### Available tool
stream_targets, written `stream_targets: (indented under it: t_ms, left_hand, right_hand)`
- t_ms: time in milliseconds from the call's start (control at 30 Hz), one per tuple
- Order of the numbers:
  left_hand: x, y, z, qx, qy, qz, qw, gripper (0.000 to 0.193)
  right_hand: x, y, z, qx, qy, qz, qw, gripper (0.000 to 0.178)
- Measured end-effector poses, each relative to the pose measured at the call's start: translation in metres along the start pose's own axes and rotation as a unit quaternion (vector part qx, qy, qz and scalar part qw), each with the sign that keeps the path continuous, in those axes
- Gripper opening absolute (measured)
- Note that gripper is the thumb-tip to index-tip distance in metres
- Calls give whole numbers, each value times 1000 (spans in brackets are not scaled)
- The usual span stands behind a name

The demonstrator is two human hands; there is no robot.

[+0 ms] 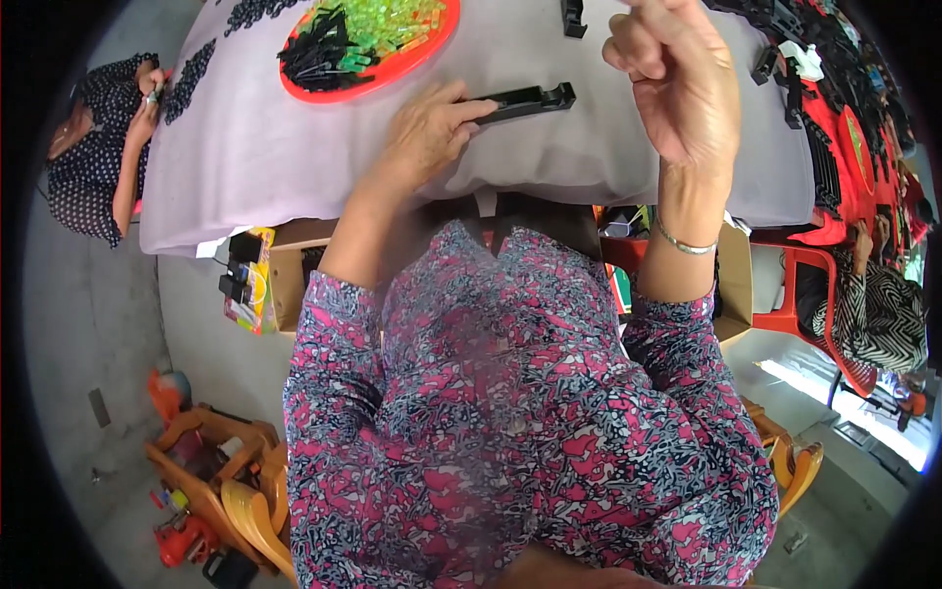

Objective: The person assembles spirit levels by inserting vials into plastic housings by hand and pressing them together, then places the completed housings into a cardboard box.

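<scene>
"Black plastic forms the long piece (535, 102) at the left hand (432, 133); how do the fingers stand?"

"One straightened digit lies on the long piece's left end, while the others bend close together. Whether they close on it from beneath cannot be told."

"And the right hand (682, 88)?"

"It is raised over the table, well apart from the long piece, fingers bent and narrowly spaced. The upper edge crops it, so whether it holds anything cannot be told. A bracelet (687, 247) rings the wrist."

"Where does the long piece lie?"

"On pale grey cloth (569, 147), slightly slanted, its right end free. Beyond the left hand, a red plate (339, 96) bears translucent green pieces (392, 25) and black strips (324, 49). Small black parts (191, 83) line the table's left side."

"What writing shows?"

"Below the table, at left, a yellow package (261, 280) carries coloured print, too small to read."

"Who occupies the margins?"

"At left, a person in dotted clothing (98, 191); at right, a person in zigzag clothing (878, 314), beside a red chair (791, 285)."
</scene>
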State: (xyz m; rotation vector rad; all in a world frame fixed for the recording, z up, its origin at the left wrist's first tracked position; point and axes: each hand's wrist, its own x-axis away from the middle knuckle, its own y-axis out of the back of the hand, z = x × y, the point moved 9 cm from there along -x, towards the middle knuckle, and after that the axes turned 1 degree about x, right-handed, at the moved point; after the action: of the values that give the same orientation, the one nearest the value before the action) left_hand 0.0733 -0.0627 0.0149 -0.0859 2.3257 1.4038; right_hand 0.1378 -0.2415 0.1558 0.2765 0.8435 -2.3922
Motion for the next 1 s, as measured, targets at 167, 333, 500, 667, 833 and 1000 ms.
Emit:
stream_targets:
  t_ms: [167, 333, 500, 667, 833, 1000]
  left_hand:
    - [-8, 3, -16, 12, -16, 9, 1000, 40]
    - [-7, 1, -15, 4, 12, 32, 999, 34]
    - [-5, 6, -21, 11, 6, 10, 1000, 38]
    - [-2, 8, -23, -10, -15, -46, 999, 34]
    - [-5, 4, -24, 10, 5, 3, 1000, 32]
    - [1, 3, -25, 18, -28, -28, 999, 31]
  right_hand:
    - [-12, 54, -62, 298, -61, -28, 952, 5]
    - [-10, 72, -115, 570, -132, 56, 809, 8]
    - [-10, 71, -129, 595, -180, 100, 777, 8]
    - [-1, 73, -148, 522, -239, 157, 804, 6]
    - [0, 76, -150, 540, -264, 159, 783, 6]
    - [0, 76, -155, 507, -294, 177, 791, 6]
